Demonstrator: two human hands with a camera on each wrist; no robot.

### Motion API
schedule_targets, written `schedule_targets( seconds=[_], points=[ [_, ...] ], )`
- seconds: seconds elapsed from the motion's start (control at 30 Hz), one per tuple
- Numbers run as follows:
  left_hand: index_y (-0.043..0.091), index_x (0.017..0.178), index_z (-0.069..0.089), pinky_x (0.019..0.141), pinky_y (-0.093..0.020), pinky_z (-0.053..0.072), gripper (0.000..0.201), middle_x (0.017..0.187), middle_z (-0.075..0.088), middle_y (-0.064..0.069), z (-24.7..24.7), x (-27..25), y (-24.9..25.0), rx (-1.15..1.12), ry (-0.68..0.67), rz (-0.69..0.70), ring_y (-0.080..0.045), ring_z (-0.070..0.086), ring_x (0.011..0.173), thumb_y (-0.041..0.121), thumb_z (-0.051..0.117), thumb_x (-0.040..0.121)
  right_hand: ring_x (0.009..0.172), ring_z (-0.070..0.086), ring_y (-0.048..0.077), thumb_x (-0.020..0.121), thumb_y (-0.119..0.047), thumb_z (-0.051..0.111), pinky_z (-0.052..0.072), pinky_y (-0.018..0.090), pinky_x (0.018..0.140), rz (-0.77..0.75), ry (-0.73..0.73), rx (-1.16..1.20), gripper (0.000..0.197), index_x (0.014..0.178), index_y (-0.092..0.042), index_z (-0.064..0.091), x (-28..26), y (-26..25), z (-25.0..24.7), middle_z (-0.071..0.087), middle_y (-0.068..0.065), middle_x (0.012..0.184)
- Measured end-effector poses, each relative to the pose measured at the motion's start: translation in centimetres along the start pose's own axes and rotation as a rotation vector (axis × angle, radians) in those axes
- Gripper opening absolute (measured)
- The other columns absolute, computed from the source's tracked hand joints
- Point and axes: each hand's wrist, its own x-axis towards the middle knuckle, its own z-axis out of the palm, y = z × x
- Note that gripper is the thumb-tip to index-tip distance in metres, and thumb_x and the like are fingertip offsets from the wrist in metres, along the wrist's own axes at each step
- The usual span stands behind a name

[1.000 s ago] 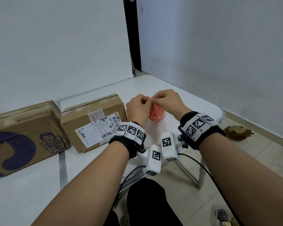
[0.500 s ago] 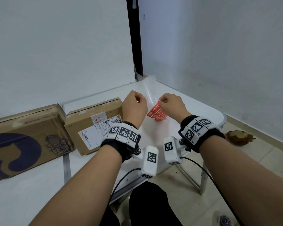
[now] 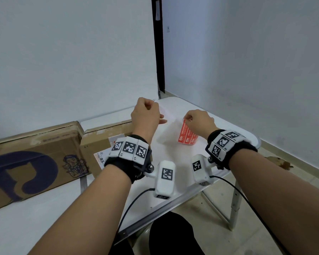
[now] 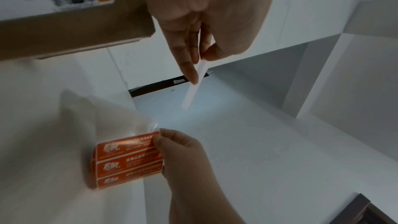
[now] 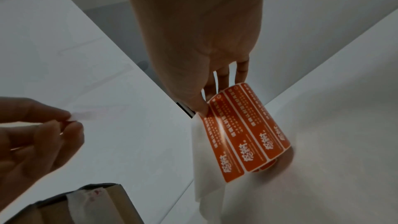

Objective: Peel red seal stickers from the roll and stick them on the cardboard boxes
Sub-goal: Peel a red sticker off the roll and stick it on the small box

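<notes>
A roll of red seal stickers (image 3: 188, 136) is held above the white counter (image 3: 44, 218), pinched at its upper corner by the curled fingers of the right hand (image 3: 198, 120). The stickers are narrow red-orange strips set side by side and printed with white Chinese characters, too blurred to be read. A pale, translucent backing strip (image 5: 206, 159) hangs from the roll's edge. A single peeled sticker (image 4: 194, 84), seen only from its pale side, is pinched between thumb and fingers of the left hand (image 3: 145, 115), which is raised well apart from the right hand.

Two cardboard boxes lie on the counter to the left. The nearer box (image 3: 99, 142) carries a white shipping label (image 3: 102, 157) with barcodes and fine print that cannot be read, and is partly hidden by the left wrist. The farther box (image 3: 35, 159) is printed with a large dark blue shape and a cartoon figure. Marker-patterned bands are worn on both wrists.
</notes>
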Motion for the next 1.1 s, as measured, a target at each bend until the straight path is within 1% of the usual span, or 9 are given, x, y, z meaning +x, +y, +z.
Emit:
schedule_targets(
  seconds=[0.17, 0.27, 0.37, 0.47, 0.57, 0.7, 0.9, 0.97, 1.1],
  points=[
    [0.013, 0.096, 0.059, 0.060, -0.027, 0.056, 0.012, 0.086, 0.062, 0.002, -2.3, 1.7, 0.9, 0.123, 0.001, 0.020, -0.012, 0.064, 0.063, 0.019, 0.052, 0.088, 0.110, 0.059, 0.020, 0.088, -0.016, 0.048, 0.040, 0.042, 0.100, -0.091, 0.031, 0.037, 0.027, 0.100, -0.026, 0.070, 0.4, -1.7, -0.6, 0.069, -0.005, 0.112],
    [0.013, 0.094, 0.061, 0.055, -0.022, 0.048, 0.012, 0.081, 0.062, 0.004, -4.0, 2.5, 1.3, 0.186, 0.013, 0.060, -0.012, 0.060, 0.065, 0.021, 0.057, 0.086, 0.092, 0.062, 0.016, 0.087, -0.015, 0.053, 0.049, 0.031, 0.088, -0.228, 0.181, 0.233, 0.021, 0.096, -0.019, 0.072, 0.7, -4.4, -1.7, 0.069, -0.003, 0.095],
    [0.017, 0.082, 0.060, 0.065, -0.029, 0.049, 0.004, 0.074, 0.059, 0.008, -5.7, 3.1, 1.6, 0.227, 0.048, 0.077, -0.016, 0.058, 0.069, 0.020, 0.059, 0.082, 0.076, 0.057, 0.009, 0.087, -0.017, 0.059, 0.047, 0.018, 0.073, -0.415, 0.225, 0.399, 0.012, 0.090, -0.015, 0.071, 0.2, -8.2, -2.7, 0.067, -0.004, 0.086],
    [0.024, 0.071, 0.056, 0.077, -0.038, 0.052, 0.011, 0.074, 0.060, 0.009, -7.4, 3.4, 2.1, 0.250, 0.088, 0.073, -0.017, 0.058, 0.076, 0.023, 0.060, 0.081, 0.076, 0.062, 0.009, 0.085, -0.019, 0.063, 0.050, 0.018, 0.071, -0.509, 0.091, 0.496, 0.010, 0.089, -0.013, 0.070, -0.4, -11.8, -2.6, 0.071, -0.002, 0.086],
    [0.022, 0.078, 0.061, 0.079, -0.035, 0.052, 0.005, 0.079, 0.063, 0.008, -8.9, 3.4, 2.5, 0.278, 0.118, 0.137, -0.014, 0.059, 0.078, 0.025, 0.061, 0.082, 0.069, 0.062, 0.006, 0.087, -0.021, 0.062, 0.049, 0.018, 0.065, -0.430, -0.008, 0.647, 0.013, 0.091, -0.011, 0.070, -0.1, -13.8, -2.5, 0.069, -0.004, 0.079],
    [0.020, 0.089, 0.065, 0.065, -0.017, 0.043, 0.010, 0.087, 0.064, 0.006, -11.1, 3.1, 3.2, 0.336, 0.180, 0.308, -0.005, 0.054, 0.072, 0.028, 0.063, 0.085, 0.067, 0.060, 0.009, 0.092, -0.024, 0.058, 0.049, 0.017, 0.062, -0.270, -0.215, 0.791, 0.021, 0.094, -0.007, 0.069, 0.4, -14.9, -2.4, 0.065, 0.000, 0.079],
    [0.022, 0.086, 0.065, 0.067, -0.010, 0.041, 0.007, 0.088, 0.058, 0.004, -13.6, 2.6, 4.1, 0.392, 0.136, 0.550, -0.002, 0.050, 0.071, 0.030, 0.066, 0.085, 0.066, 0.061, 0.013, 0.100, -0.028, 0.044, 0.050, 0.018, 0.061, 0.034, -0.699, 0.988, 0.031, 0.095, -0.003, 0.062, 0.2, -16.1, -1.5, 0.067, 0.010, 0.082],
    [0.022, 0.087, 0.066, 0.068, -0.011, 0.042, 0.006, 0.088, 0.058, 0.001, -14.0, 2.6, 4.2, 0.402, 0.111, 0.585, -0.005, 0.052, 0.073, 0.028, 0.066, 0.086, 0.068, 0.061, 0.014, 0.100, -0.030, 0.044, 0.052, 0.016, 0.057, 0.093, -0.765, 1.060, 0.033, 0.097, -0.001, 0.061, 0.4, -16.3, -1.0, 0.069, 0.011, 0.081],
    [0.023, 0.087, 0.067, 0.070, -0.013, 0.044, 0.003, 0.091, 0.059, -0.003, -14.3, 2.3, 4.4, 0.398, 0.071, 0.628, -0.010, 0.055, 0.077, 0.026, 0.066, 0.086, 0.055, 0.061, 0.008, 0.098, -0.027, 0.050, 0.051, 0.013, 0.047, 0.145, -0.767, 1.183, 0.028, 0.092, -0.003, 0.063, 0.7, -16.7, -0.4, 0.068, 0.006, 0.067]
  ],
)
